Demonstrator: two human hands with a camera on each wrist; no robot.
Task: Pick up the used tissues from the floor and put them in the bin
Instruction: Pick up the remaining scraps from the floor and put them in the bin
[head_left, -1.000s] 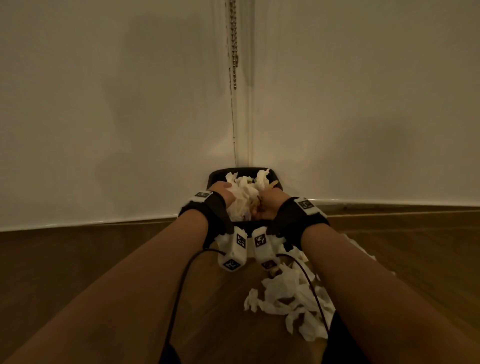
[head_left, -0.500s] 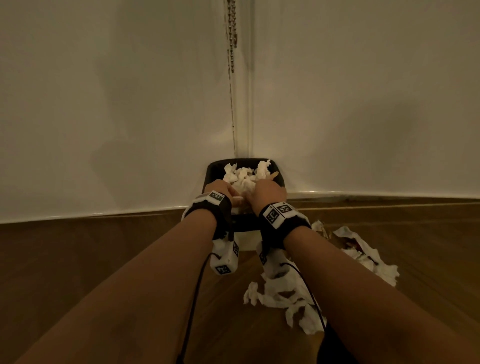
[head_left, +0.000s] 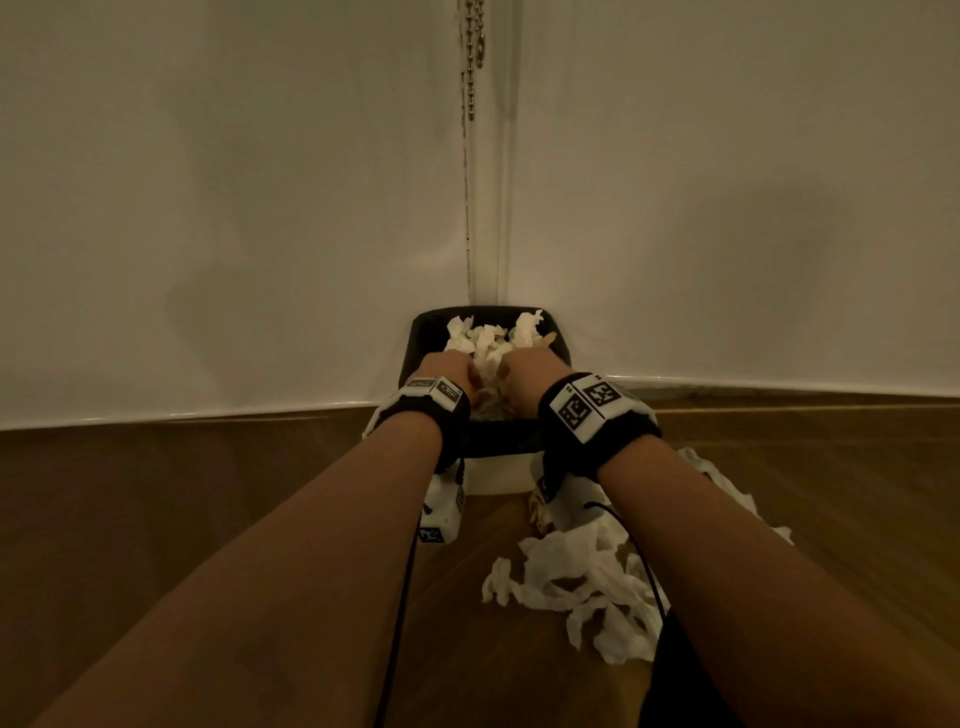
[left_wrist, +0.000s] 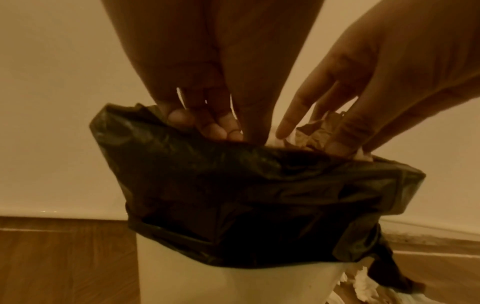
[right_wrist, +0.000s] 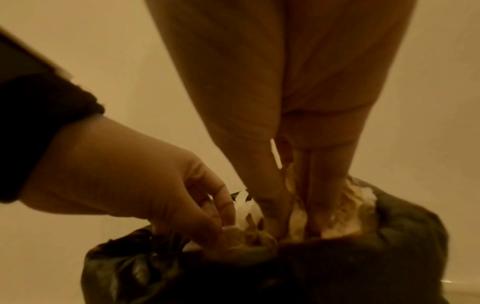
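Note:
The white bin (head_left: 498, 475) with a black liner (left_wrist: 259, 185) stands in the room's corner, heaped with crumpled white tissues (head_left: 491, 340). Both hands reach into its mouth. My left hand (head_left: 457, 371) is at the near left rim, its fingers (left_wrist: 207, 127) curled and its thumb closing on crumpled tissue (right_wrist: 244, 236). My right hand (right_wrist: 293, 214) has straight fingers (left_wrist: 288, 123) that press down into the tissue heap (right_wrist: 345, 209). More used tissues (head_left: 582, 582) lie on the wooden floor in front of the bin, under my right forearm.
White walls meet behind the bin, and a bead chain (head_left: 472, 57) hangs down the corner. A further strip of tissue (head_left: 727, 483) lies on the floor to the right of my right arm. Bare wooden floor (head_left: 182, 493) stretches to the left.
Both hands have sunk with the tissue bundle from above the rim down into the bin. My wrists have turned backs-up, and the heap sits lower.

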